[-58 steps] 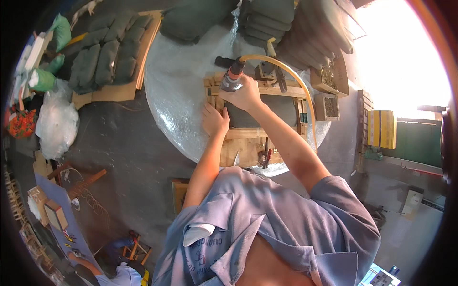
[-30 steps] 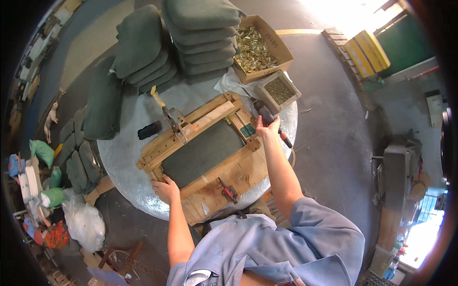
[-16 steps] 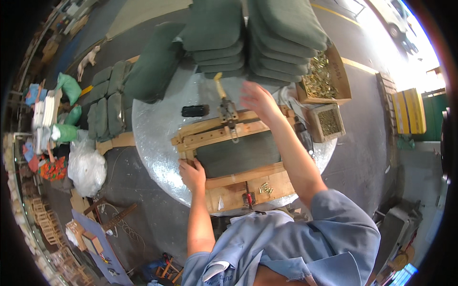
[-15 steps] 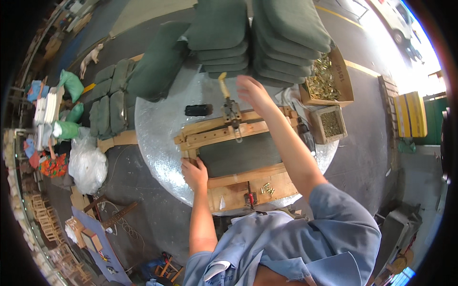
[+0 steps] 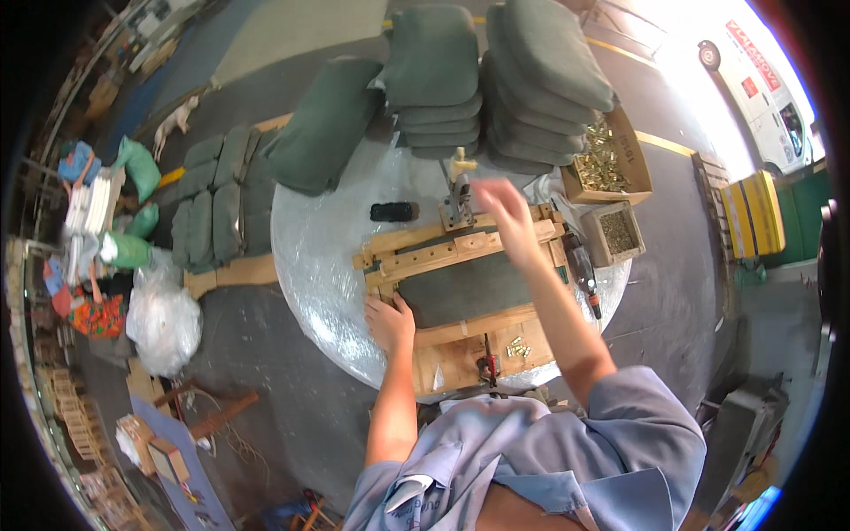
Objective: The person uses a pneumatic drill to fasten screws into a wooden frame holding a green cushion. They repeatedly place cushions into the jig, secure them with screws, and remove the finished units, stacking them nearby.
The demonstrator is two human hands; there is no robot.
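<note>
Seen from above, on a round, film-wrapped worktop (image 5: 305,265): a rectangular wooden frame (image 5: 434,257) around a dark green pad (image 5: 465,290). At the left end of the frame, in contact with it: the fingers of the left hand (image 5: 390,323), with the thumb set apart from them on the side toward the pad. Cannot tell whether closed around the wood or merely resting on it. Near the far bar: a metal toggle clamp (image 5: 457,211) with a yellow handle (image 5: 462,163). Just right of this clamp, above the frame: the right hand (image 5: 505,203), blurred, fingers directed toward the clamp. Cannot tell, because of the blur, whether wide or narrow, nor whether in contact with the metal. Pad accordingly to the right of the left fingers and nearer the wearer than the right fingers. Along the near side, on a wooden board (image 5: 460,365): a red-handled clamp (image 5: 488,369) beside a small scatter of brass-coloured pieces (image 5: 518,348). At the right end of the frame: a dark hand tool (image 5: 583,268) with an orange section. Farther back: 2 tall stacks of green cushions (image 5: 434,53).
</note>
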